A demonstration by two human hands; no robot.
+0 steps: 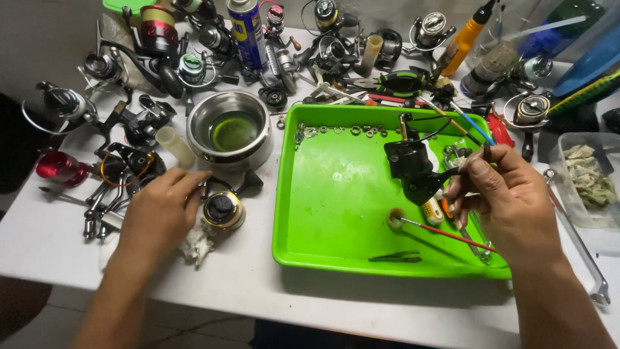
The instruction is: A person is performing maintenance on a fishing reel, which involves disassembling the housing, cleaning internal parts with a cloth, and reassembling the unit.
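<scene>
White table (258, 284): right hand (510, 200) fingers pinch black reel body (413, 169); left hand (161, 210) fingers spread beside spool (223, 210).

glossy green plastic tray (323, 213), shiny brushed steel bowl (230, 129), matt black plastic reel body (411, 168), smooth white tabletop (245, 284).

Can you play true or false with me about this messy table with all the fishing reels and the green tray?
1. The right hand holds a black fishing reel body over the bright green plastic tray. True.
2. The round steel bowl stands inside the tray. False: it stands on the white table, left of the tray.
3. The left hand rests beside a gold and black reel spool. True.
4. The thin red-handled brush lies on the floor. False: it lies in the tray.
5. Small metal rings lie along the tray's far edge. True.
</scene>
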